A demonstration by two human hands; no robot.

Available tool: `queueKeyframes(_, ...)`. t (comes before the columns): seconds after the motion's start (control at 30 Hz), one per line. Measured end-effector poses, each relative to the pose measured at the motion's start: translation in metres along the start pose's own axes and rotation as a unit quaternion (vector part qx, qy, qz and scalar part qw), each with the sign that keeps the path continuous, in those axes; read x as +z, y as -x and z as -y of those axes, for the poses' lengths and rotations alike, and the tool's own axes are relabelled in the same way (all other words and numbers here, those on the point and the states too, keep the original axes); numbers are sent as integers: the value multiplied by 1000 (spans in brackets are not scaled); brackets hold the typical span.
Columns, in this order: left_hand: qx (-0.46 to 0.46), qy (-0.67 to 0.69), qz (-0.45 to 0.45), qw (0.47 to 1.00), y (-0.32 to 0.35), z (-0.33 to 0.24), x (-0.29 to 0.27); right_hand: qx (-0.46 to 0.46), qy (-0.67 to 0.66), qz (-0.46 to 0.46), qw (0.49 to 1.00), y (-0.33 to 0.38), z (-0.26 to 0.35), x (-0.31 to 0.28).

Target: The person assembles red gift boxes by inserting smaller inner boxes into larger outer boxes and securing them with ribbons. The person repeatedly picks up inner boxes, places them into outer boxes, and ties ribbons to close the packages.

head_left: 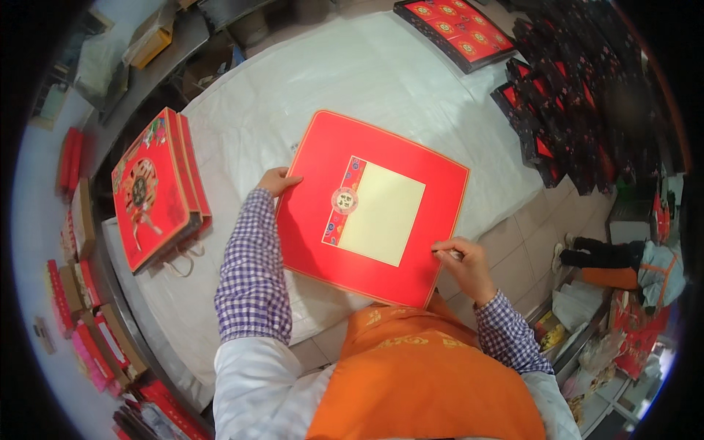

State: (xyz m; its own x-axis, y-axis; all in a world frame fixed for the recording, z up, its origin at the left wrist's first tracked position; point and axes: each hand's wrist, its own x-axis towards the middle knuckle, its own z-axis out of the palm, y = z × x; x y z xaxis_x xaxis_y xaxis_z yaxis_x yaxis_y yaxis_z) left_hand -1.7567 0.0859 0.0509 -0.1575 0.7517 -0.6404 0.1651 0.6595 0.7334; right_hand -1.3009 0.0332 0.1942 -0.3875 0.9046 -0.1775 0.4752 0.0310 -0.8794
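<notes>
Red square box lid [370, 209] with cream panel and round seal lying flat on white-covered table [381, 73], directly in front of person.

Left hand [277, 180] curling over lid's left corner, fingers gripping edge. Right hand [463, 260] pinching lid's right edge, fingers closed on small pale item, kind unclear.

Stack of red gift bags [158, 191] sitting left of lid. Open tray of red packets [455, 29] lying beyond lid, far side. Dark bags [565, 110] piled right of lid.

Judging progress: lid being positioned or held, appears midway; stacks around suggest more boxes remaining.
</notes>
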Motion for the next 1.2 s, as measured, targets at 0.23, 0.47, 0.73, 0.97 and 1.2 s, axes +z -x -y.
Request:
queueKeyframes(0.23, 128, 8, 107, 986, 107, -90, 1, -7, -34, -25, 999, -10, 48, 5)
queueKeyframes(0.47, 225, 19, 122, 966, 266, -201, 32, -195, -13, -55, 979, -17, 130, -39)
queueKeyframes(0.73, 262, 63, 93, 958, 315, -216, 104, -416, 24, -129, 900, -51, 160, -44)
queueKeyframes(0.97, 255, 92, 35, 962, 308, -210, 116, -383, -5, -121, 916, -79, 152, -18)
queueKeyframes(1.2, 254, 96, 41, 962, 306, -222, 133, -385, 1, -144, 911, -86, 152, -23)
